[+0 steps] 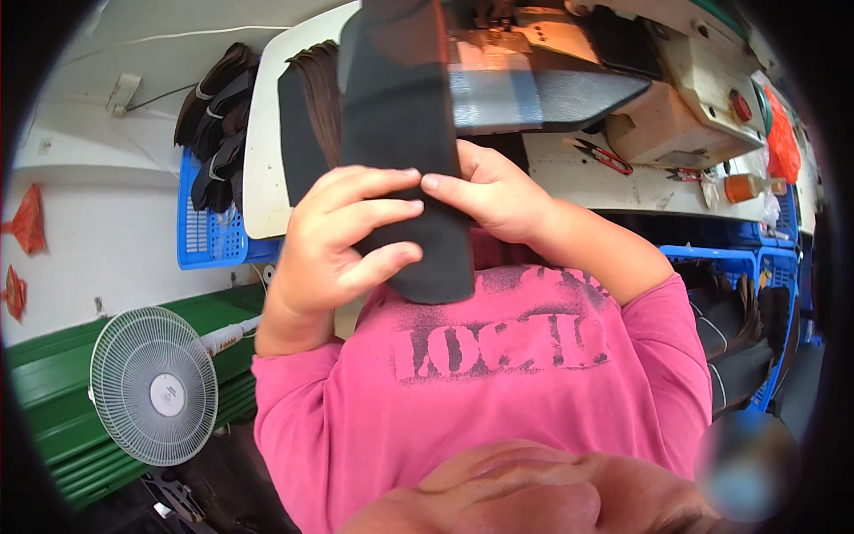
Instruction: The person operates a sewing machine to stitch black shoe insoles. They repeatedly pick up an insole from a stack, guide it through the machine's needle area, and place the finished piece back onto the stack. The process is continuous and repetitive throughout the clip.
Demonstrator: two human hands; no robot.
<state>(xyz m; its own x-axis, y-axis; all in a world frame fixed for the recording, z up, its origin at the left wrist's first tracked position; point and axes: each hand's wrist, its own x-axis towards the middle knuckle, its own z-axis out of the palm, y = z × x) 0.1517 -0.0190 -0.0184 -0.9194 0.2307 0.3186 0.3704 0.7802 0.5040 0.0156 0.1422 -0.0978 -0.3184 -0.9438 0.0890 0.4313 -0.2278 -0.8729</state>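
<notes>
A long black flat panel [396, 107] with a rounded near end runs from the top of the view down to my chest. My left hand [334, 231] lies across its left edge, fingers bent over the top face. From the right edge my right hand [503, 191] grips the same panel, thumb on top and the other fingers partly hidden beneath. Both thumb and fingertips of the two hands nearly meet at mid-panel. Behind it, a stack of dark cut pieces [311, 125] lies on the white table [267, 165].
A sewing machine [680, 116] stands at the far right, with red-handled scissors [605, 158] beside it. A silvery-edged dark piece [578, 100] lies near it. Blue baskets of dark pieces flank the table, including the left basket [212, 245]. A fan [165, 392] stands at left.
</notes>
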